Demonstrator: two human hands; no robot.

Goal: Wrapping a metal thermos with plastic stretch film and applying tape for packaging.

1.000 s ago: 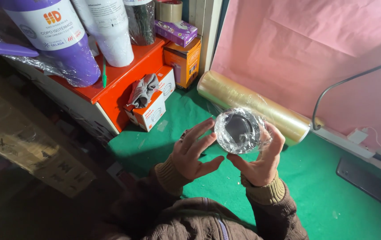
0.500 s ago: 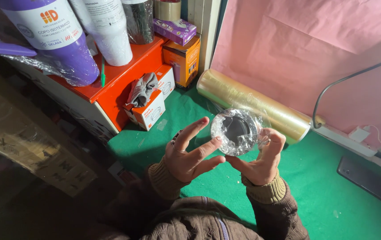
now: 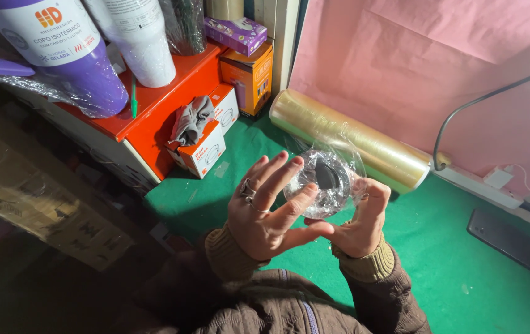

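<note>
Right hand (image 3: 357, 219) gripping a film-wrapped round object (image 3: 323, 184) above the green surface (image 3: 450, 247), left hand (image 3: 265, 210) pressing it, fingers spreading open

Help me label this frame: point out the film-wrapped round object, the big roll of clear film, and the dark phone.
film-wrapped round object (image 3: 323, 180), head view, its dark centre.
roll of clear film (image 3: 345, 137), head view, middle of its side.
dark phone (image 3: 504, 238), head view, its flat face.

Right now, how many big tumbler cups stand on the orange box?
2 clearly: a purple tumbler at the left end of the orange box and a white tumbler beside it. A dark wrapped one behind might be a third.
</note>
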